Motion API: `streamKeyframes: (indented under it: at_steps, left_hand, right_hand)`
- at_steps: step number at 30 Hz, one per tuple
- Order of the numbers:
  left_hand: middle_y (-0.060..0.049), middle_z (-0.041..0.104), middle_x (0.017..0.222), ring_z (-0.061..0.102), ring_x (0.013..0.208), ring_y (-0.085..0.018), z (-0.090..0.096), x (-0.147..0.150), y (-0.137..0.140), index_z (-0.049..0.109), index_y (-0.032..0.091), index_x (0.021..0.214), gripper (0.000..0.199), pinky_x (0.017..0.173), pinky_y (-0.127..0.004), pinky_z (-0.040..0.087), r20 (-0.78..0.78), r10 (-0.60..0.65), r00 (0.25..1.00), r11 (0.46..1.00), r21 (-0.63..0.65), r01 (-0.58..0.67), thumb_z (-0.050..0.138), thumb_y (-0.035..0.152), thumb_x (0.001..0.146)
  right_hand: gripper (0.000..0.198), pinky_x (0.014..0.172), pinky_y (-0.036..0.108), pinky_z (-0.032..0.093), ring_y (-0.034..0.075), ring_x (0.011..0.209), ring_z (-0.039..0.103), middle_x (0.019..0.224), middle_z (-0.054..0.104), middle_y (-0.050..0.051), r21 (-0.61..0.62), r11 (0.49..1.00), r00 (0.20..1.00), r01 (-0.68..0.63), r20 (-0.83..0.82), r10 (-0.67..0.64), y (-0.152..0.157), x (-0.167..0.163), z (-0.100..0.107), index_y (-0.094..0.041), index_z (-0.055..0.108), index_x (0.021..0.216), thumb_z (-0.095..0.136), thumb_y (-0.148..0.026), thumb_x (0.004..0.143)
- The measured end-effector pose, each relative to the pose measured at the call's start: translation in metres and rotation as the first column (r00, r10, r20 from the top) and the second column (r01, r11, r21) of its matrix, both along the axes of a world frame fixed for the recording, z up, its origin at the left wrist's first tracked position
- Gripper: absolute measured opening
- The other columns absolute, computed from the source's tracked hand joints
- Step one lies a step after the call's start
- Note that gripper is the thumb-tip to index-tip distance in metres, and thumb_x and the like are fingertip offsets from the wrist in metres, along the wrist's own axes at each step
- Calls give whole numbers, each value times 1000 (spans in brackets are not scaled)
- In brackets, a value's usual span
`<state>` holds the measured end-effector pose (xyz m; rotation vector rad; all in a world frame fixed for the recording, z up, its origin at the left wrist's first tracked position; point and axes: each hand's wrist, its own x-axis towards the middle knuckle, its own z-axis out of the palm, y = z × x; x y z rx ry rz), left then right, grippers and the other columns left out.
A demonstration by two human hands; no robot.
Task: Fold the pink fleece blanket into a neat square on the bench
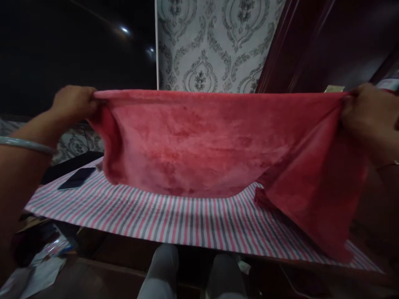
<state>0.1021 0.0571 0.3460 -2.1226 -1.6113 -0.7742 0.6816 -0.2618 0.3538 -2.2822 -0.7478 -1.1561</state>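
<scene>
Head view: cloth (199, 141), red and plush, is stretched between your two hands across the middle of the frame. Long axis runs left to right, top edge pulled nearly straight and level. Your left hand (75, 104) sits at the left-centre of the frame, fingers closed, pinching the cloth's upper left corner. Your right hand (368, 112) sits at the right edge, also closed, gripping the upper right corner. Both hands are on the cloth, so neither is nearer; the cloth lies directly between them, hanging down from the held edge.

Look of the cloth: fuzzy pile, deep pink-red, slightly patchy sheen. Middle sags in a shallow belly; the right side drops lower in a long fold toward the lower right of the frame. Whether the sagging bottom edge touches the surface below, cannot tell.

Under it: counter (174, 216) covered in pink, grey and white stripes, lower half of frame. Dark phone (77, 178) lies flat on its left end, apart from the cloth. Patterned wallpaper (215, 41) upper centre, dark wood at upper right. Bangle (25, 144) on your left wrist. Your knees (193, 270) at the bottom centre.
</scene>
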Motion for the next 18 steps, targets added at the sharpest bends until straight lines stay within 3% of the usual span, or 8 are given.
streamKeyframes:
  at_steps: [3,6,9,12,15,17,18]
  left_hand:
    - [-13,69,114,61,107,-25,-16,10,20,65,4,111,47,94,-39,48,-159,-45,986,981,-193,13,39,40,96]
    - [-15,69,113,61,99,-24,-34,23,37,65,6,110,43,90,-40,50,-251,-81,965,969,-246,18,37,35,95]
    - [-19,66,120,62,100,-27,-34,36,37,61,6,118,43,86,-43,50,-177,-2,984,980,-195,-33,33,28,95]
    - [-20,64,125,61,107,-27,-15,43,29,57,4,125,44,89,-44,50,-18,60,998,996,-63,-61,32,27,96]
    - [-15,62,132,59,114,-25,-1,41,25,54,8,131,45,97,-44,47,91,28,995,996,76,-35,34,29,97]
    - [-13,61,134,58,119,-27,-6,33,26,53,9,133,46,99,-45,47,83,13,997,994,108,-22,34,32,97]
    - [-14,60,134,57,121,-29,-16,28,28,53,8,132,47,99,-46,46,54,10,999,994,111,-16,33,32,97]
  right_hand:
    - [29,70,38,28,24,93,62,116,67,24,-192,981,994,18,-104,-38,17,8,-25,-11,66,122,51,-23,100]
    - [26,68,34,26,20,79,57,111,69,21,-298,952,978,-68,-209,4,38,17,-62,-13,67,118,55,-24,98]
    - [27,67,33,25,18,72,50,111,68,19,-180,979,972,-96,-229,53,56,27,-74,-15,67,119,53,-23,98]
    - [27,69,35,25,18,75,49,112,67,17,59,997,981,-41,-185,51,62,34,-51,-16,66,118,49,-22,98]
    - [29,74,35,28,21,88,53,117,63,19,258,966,994,-20,-96,47,57,40,-25,-13,62,119,44,-19,97]
    - [30,80,35,32,24,98,54,120,61,20,292,954,997,-71,-10,78,51,42,-30,-11,59,120,41,-17,96]
    - [31,83,35,33,24,102,54,120,60,20,282,953,994,-113,27,110,47,43,-42,-10,58,120,41,-15,95]
